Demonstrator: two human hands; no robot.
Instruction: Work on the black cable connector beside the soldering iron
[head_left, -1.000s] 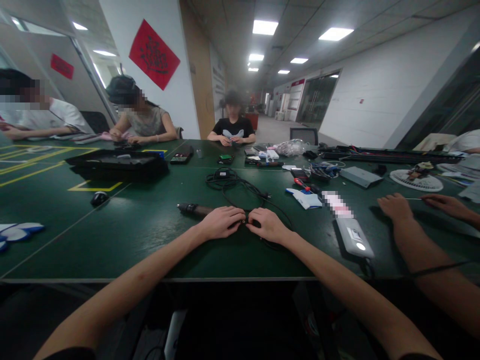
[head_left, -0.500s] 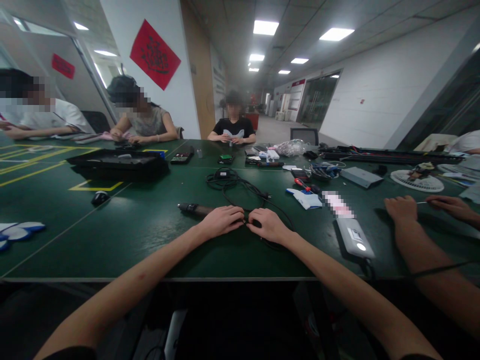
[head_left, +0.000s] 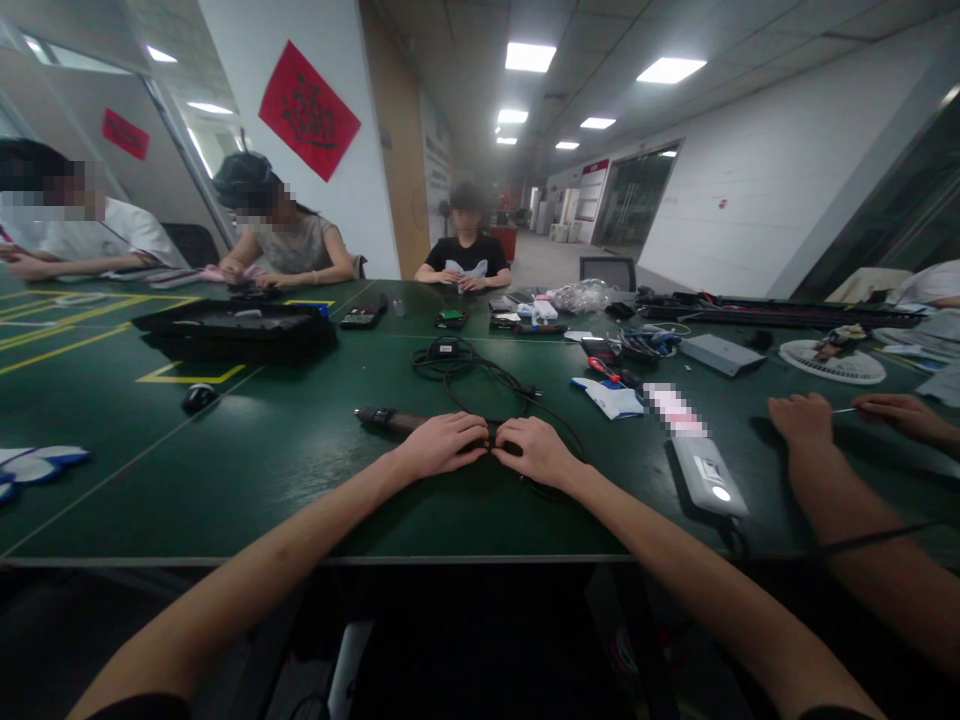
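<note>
Both the left hand [head_left: 442, 443] and right hand [head_left: 534, 450] still grip the dark tool [head_left: 390, 419] (fingertips now touching).

cable [head_left: 480, 375] behind hands; mouse [head_left: 199, 397] far left.

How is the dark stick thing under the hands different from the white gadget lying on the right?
The dark rod-shaped tool is long, thin and round, while the white device is flat and wide. The tool is dark brown or black; the device is pale with a small glowing light. The left hand covers the tool's end and the right hand is beside it; no hand touches the device. Both lie flat on the green table.
</note>
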